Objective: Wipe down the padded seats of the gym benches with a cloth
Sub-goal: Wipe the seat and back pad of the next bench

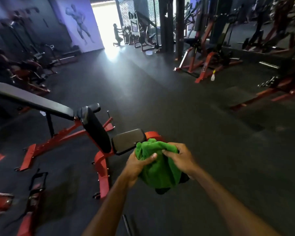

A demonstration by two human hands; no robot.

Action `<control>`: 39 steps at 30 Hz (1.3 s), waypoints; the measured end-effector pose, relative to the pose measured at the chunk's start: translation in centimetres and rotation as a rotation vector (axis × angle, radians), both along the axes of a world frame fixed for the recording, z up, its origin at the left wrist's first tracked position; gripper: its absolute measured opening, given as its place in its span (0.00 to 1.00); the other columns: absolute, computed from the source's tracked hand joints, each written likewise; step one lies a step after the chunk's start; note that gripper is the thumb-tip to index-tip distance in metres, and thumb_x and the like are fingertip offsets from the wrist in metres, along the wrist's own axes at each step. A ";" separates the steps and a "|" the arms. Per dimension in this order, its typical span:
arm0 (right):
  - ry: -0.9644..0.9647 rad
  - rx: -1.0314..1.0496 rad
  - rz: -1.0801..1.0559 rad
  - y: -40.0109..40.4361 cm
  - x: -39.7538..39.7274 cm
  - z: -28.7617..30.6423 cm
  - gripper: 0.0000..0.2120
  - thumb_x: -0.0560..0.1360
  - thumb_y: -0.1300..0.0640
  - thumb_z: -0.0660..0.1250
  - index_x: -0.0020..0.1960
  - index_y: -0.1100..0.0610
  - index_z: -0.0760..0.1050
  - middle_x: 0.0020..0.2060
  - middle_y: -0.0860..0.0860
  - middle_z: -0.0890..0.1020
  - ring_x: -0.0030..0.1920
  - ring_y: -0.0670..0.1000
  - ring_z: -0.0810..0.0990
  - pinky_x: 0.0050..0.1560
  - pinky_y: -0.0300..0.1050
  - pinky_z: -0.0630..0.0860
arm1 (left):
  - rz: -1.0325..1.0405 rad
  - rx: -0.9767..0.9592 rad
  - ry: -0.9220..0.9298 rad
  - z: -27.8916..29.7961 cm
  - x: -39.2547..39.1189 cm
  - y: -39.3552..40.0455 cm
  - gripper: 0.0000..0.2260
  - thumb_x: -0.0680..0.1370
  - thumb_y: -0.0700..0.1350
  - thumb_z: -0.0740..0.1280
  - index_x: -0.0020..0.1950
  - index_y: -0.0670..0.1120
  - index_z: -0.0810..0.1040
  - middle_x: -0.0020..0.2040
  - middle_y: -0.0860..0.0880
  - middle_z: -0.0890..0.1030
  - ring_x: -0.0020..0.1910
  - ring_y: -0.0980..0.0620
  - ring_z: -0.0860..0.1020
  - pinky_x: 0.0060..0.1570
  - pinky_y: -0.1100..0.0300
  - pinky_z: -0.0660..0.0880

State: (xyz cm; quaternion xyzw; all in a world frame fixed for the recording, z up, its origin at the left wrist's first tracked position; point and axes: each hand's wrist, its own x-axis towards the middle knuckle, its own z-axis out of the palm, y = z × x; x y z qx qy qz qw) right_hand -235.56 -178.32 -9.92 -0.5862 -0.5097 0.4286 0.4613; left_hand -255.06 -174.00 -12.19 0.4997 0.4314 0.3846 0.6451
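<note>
Just in front of the person's body, both hands bunch a green cloth (157, 165) in mid-air: the left hand (138, 165) clasps its left side, the right hand (180, 156) grips its top right. A red-framed bench (92, 126) with black pads stands just beyond, to the left. Likely the cloth is being readied; next it must go down onto the nearest small pad (129, 141).
</note>
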 end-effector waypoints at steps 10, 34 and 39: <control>-0.169 0.072 0.114 18.8 1.6 0.6 0.05 0.80 0.53 0.71 0.48 0.47 0.85 0.41 0.45 0.86 0.45 0.46 0.85 0.45 0.48 0.80 | 0.108 -0.046 -0.067 -1.0 -0.7 16.2 0.20 0.72 0.44 0.79 0.63 0.42 0.83 0.61 0.40 0.84 0.62 0.39 0.82 0.64 0.44 0.78; -0.377 0.479 0.234 61.2 -13.3 -0.9 0.18 0.70 0.41 0.75 0.57 0.45 0.79 0.54 0.44 0.81 0.57 0.50 0.79 0.61 0.52 0.75 | 0.834 -0.192 -0.434 0.4 -9.6 51.4 0.24 0.79 0.60 0.68 0.65 0.43 0.83 0.62 0.38 0.83 0.63 0.40 0.82 0.69 0.41 0.73; -0.201 0.192 0.727 65.0 -17.5 -1.6 0.44 0.68 0.20 0.61 0.77 0.43 0.68 0.70 0.44 0.77 0.67 0.44 0.77 0.69 0.49 0.75 | 0.909 -0.224 -0.460 1.7 -11.2 53.9 0.19 0.82 0.53 0.64 0.66 0.44 0.82 0.60 0.40 0.84 0.56 0.43 0.84 0.54 0.52 0.81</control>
